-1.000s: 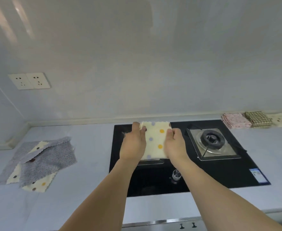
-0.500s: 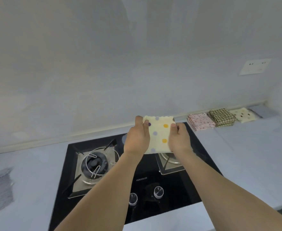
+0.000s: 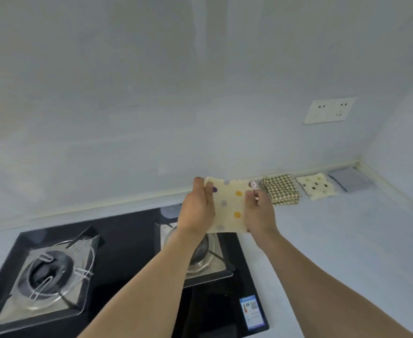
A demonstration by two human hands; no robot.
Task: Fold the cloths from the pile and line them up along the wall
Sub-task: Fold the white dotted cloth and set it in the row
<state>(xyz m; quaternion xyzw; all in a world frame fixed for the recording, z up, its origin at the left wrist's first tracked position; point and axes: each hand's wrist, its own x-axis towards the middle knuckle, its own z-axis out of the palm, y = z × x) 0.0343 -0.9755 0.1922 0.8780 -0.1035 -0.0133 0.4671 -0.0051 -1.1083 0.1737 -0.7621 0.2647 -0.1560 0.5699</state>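
Dotted cloth: soft matt fabric. Hob: glossy black glass. Burner trays: brushed metal. Counter: smooth, matt.

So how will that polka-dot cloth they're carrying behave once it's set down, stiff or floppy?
Probably floppy: the folded polka-dot cloth stays flat only because the left hand and right hand grip its two sides. Likely light, since fingertip grips carry it. It should lie flat and stay put, like the checked cloth by the wall.

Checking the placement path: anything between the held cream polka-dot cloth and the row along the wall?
Nothing visible blocks it. Left hand and right hand hold the folded cream polka-dot cloth above the black gas hob, just left of the green checked cloth.
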